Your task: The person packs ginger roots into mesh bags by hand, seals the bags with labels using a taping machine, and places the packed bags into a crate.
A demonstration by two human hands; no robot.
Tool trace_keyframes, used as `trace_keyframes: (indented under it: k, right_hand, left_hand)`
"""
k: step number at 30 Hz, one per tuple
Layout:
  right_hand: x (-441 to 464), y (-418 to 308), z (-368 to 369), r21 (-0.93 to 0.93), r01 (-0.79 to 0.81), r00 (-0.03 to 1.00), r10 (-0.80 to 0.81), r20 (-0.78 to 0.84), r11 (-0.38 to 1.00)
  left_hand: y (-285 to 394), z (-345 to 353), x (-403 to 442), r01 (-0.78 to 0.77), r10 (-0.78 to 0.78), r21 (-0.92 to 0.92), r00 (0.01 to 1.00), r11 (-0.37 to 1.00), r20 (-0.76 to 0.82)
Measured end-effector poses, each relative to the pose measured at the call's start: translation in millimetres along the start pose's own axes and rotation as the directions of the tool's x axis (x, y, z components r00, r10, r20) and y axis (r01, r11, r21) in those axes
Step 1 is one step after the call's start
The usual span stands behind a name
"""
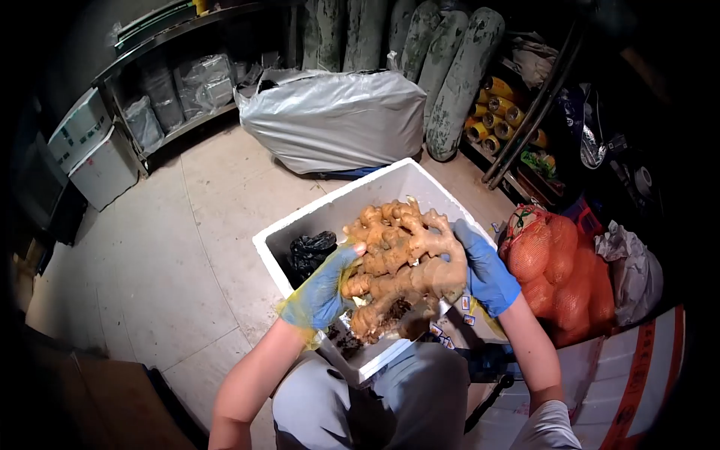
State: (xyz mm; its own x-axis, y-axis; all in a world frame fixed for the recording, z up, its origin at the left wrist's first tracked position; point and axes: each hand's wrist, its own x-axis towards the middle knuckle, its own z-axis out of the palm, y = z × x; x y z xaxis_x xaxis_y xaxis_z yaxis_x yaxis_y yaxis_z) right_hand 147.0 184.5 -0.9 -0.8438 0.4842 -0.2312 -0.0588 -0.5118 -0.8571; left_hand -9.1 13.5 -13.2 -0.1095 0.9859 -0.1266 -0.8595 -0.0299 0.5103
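A large, knobbly piece of ginger (409, 262) is held up over a white foam box (300, 223). My left hand (326, 289), in a blue glove with yellow mesh around the wrist, grips its left side with the thumb on top. On the right side my right hand (486, 270), also blue-gloved, is wrapped round the ginger's edge. Inside the box, at the left, lies a crumpled black plastic bag (311, 253). Dark soil-like bits (345, 341) show at the near end of the box. The ginger hides much of the box's inside.
Behind the box lies a silver-grey wrapped bundle (337, 116), with long green gourds (465, 82) upright beyond it. Orange mesh sacks (559, 274) stand at right, above a large carton (600, 382). A metal shelf (191, 124) and white foam boxes (105, 169) are at upper left.
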Motion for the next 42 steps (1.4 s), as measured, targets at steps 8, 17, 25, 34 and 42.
trace_keyframes:
  k: [8,17,25,34,42]
  right_hand:
    - [-62.5,62.4,-0.5,-0.021,-0.129,0.929,0.128,0.346,0.991]
    - [-52.3,98.4,18.7,-0.444,0.165,0.855,0.096,0.509,0.881]
    - [-29.1,102.1,-2.4,-0.398,0.268,0.808,0.020,0.588,0.877]
    - [-42.6,72.1,-13.5,-0.530,0.231,0.752,0.196,0.630,0.816]
    - [-55.0,79.9,-23.9,-0.367,-0.050,0.899,0.202,0.388,0.929]
  left_hand:
    - [-80.5,38.9,-20.9,0.247,-0.291,0.264,0.946,0.932,0.144]
    - [-138.9,10.4,-26.3,0.189,-0.329,0.370,0.871,0.910,0.364]
    - [-144.8,-24.2,-14.6,0.044,-0.321,0.527,0.835,0.849,0.447]
    - [-99.5,-7.8,-16.1,0.049,-0.631,0.843,0.686,0.536,0.362]
    - [-115.0,-35.9,-21.9,0.065,-0.494,0.708,0.761,0.703,0.420]
